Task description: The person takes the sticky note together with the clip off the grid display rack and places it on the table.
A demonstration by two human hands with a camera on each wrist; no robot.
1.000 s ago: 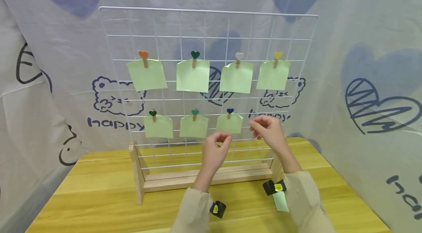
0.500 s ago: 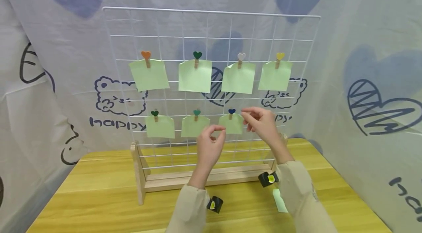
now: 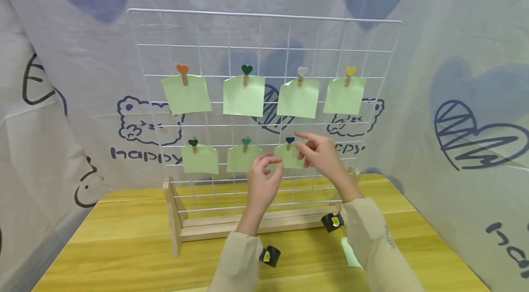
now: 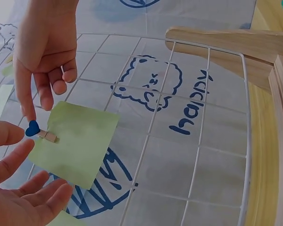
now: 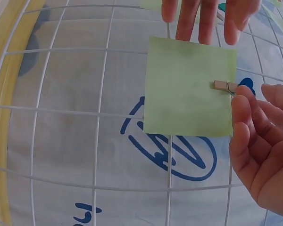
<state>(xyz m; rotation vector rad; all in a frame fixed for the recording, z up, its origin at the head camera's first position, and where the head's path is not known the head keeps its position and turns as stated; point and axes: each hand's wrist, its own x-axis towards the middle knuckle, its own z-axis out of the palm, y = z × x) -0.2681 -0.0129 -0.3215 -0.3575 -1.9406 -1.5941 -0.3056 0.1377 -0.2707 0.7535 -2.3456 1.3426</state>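
Note:
A wooden clothespin with a blue heart point(image 3: 290, 140) fixes a pale green paper note point(image 4: 82, 146) to the white wire grid point(image 3: 260, 46). My right hand point(image 3: 321, 153) is at the right of this clip, index finger and thumb parted. In the left wrist view, a fingertip of the right hand point(image 4: 47, 52) reaches right to the heart. My left hand point(image 3: 263, 179) hovers low at the left of the same note, fingers loosely bent and holding nothing. Its fingers point(image 5: 191, 21) show beside the note's edge in the right wrist view.
Several other green notes, such as one under an orange heart clip point(image 3: 186, 94), hang in two rows. The grid stands in a wooden base point(image 3: 215, 230) on a yellow wood-grain table point(image 3: 111, 237). Another green sheet point(image 3: 350, 253) lies by the right sleeve. A printed cloth point(image 3: 475, 30) hangs behind.
My right hand has moved left from beside the blue-heart note to the clip, its thumb and index finger parting. My left hand has shifted slightly left, its fingers loosening.

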